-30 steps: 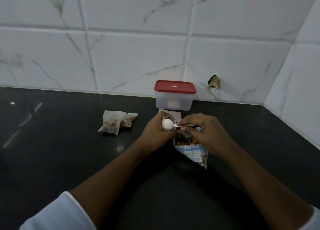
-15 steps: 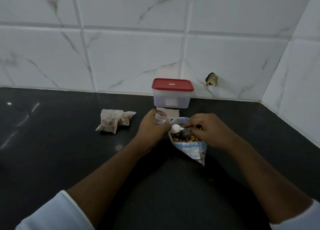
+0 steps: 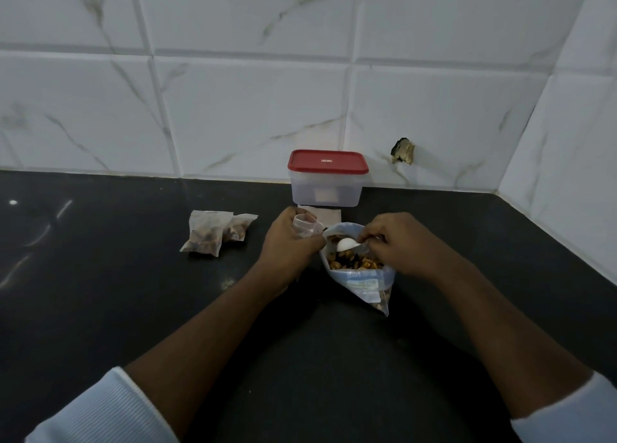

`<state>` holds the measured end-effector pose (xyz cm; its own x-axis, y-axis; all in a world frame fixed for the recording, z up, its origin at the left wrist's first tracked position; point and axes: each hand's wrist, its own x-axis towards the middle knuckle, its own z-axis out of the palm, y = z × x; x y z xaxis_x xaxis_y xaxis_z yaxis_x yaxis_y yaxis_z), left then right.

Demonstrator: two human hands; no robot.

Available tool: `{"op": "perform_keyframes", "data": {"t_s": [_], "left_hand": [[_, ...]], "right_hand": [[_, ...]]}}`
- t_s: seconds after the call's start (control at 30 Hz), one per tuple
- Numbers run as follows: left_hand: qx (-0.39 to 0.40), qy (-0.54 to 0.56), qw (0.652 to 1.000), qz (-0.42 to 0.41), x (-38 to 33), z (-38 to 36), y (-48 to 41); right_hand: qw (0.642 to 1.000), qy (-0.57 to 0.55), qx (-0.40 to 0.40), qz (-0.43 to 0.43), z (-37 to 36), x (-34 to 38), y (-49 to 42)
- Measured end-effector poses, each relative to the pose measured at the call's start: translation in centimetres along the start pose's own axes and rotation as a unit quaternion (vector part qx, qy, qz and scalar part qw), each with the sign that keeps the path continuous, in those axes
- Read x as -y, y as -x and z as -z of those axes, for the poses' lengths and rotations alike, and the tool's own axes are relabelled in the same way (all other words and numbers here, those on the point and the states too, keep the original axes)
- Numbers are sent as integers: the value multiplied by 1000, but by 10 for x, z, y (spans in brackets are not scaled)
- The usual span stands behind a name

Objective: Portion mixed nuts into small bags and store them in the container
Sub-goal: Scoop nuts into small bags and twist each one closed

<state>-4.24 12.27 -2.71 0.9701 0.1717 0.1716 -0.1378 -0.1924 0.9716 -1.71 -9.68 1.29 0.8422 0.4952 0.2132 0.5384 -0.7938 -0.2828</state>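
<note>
The left hand point(image 3: 288, 242) curls round a small clear bag point(image 3: 305, 223), holding its mouth up. The right hand point(image 3: 397, 242) pinches the handle of a white spoon point(image 3: 345, 244), whose bowl sits inside the open top of the big nut bag point(image 3: 362, 280), just above the mixed nuts point(image 3: 354, 263). The two hands are close together, with the spoon bowl between them.

All of this is just in front of the container point(image 3: 327, 188), which stands against the tiled wall point(image 3: 233, 108) with its red lid point(image 3: 328, 161) on. A pale sheet point(image 3: 329, 213) lies touching the container's front. Two filled small bags point(image 3: 217, 232) lie on the dark counter point(image 3: 100, 292), left of the container and a little nearer the person. A chipped hole point(image 3: 403, 151) marks the wall to the container's right.
</note>
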Motion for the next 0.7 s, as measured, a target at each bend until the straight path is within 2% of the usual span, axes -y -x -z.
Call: {"op": "perform_keyframes", "data": {"t_s": [0.1, 0.37, 0.53, 0.7], "left_hand": [[5, 3, 1000, -1, -1, -1, 1], [45, 13, 999, 5, -3, -1, 3], [51, 11, 999, 6, -4, -1, 3], [51, 24, 998, 1, -5, 0, 4]], "right_hand": [[999, -11, -6, -32, 4, -2, 4], [984, -151, -41, -90, 3, 0, 2], [944, -291, -26, -157, -2, -5, 4], [921, -345, -12, -180, -2, -5, 3]]}}
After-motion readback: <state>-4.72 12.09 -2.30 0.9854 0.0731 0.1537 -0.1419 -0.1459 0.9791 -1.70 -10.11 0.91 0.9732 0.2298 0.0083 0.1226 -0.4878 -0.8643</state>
